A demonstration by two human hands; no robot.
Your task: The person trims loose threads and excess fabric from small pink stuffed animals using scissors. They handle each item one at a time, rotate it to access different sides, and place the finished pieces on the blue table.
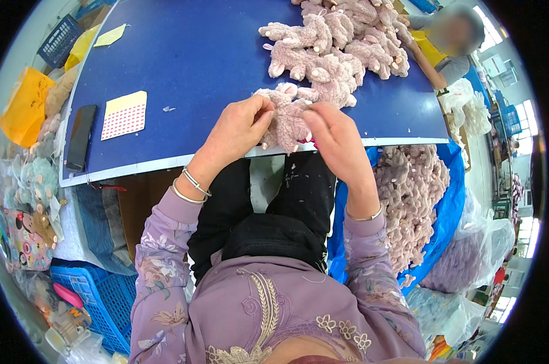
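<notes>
A fluffy pinkish plush toy [286, 124] is between my hands at the near edge of the blue table. My left hand [241, 126] pinches its left side between thumb and fingers. On the opposite side, my right hand [337, 136] grips the toy with its fingers curled in. Something bright pink-red shows just under the toy near my right fingers, too small to make out. Just beyond my hands begins a heap of similar plush toys [341, 45], which spreads to the table's far right.
On the blue table [183, 73] lie a dark phone [81, 138] and a sheet of red-marked stickers [124, 115]. A blue bag [435, 233] full of plush toys stands by my right side. Blue crates [98, 303] sit at lower left. Another person [447, 54] is at far right.
</notes>
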